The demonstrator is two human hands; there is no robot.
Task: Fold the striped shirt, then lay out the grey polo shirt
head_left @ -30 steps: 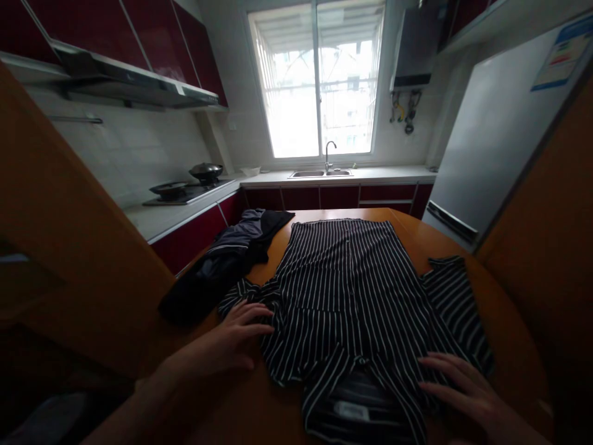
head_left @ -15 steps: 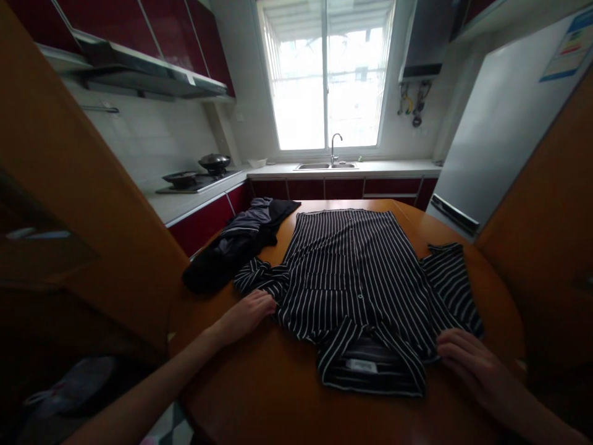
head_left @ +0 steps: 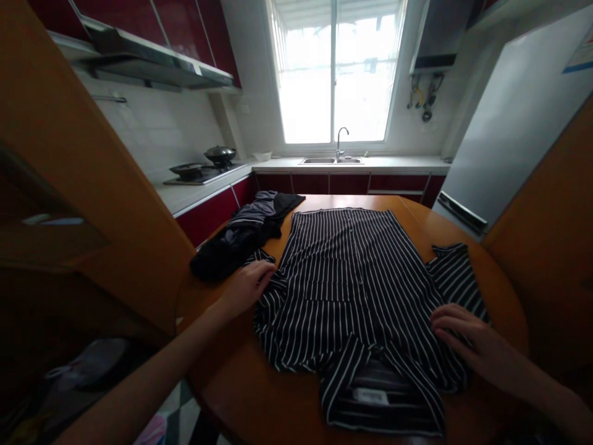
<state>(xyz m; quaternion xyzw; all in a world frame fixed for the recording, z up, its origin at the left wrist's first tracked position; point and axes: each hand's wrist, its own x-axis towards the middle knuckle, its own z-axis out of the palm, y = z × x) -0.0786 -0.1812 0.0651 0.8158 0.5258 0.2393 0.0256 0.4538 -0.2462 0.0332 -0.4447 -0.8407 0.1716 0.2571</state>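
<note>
A black shirt with white stripes (head_left: 333, 290) lies buttoned front up, its collar and white label (head_left: 370, 396) toward me. My left hand (head_left: 250, 285) is at the bunched sleeve on the left, fingers curled together against the cloth and covering part of it. On the other side, my right hand (head_left: 466, 337) is over the edge of the shirt by the right shoulder, with its fingers bent and the thumb a little apart. No cloth shows pinched in it. The right sleeve (head_left: 456, 272) lies spread out beyond that hand.
The shirt lies on a round wooden table (head_left: 245, 383). A dark pile of clothes (head_left: 236, 238) is at its far left. Beyond are a counter with a sink (head_left: 319, 161), a stove with pans (head_left: 217, 157) and a fridge (head_left: 509, 136). Wooden panels flank the table.
The shirt's collar and shoulders have come closer to me. My left hand has moved up along the left sleeve, and my right hand slightly up from the shoulder edge. The view has shifted slightly.
</note>
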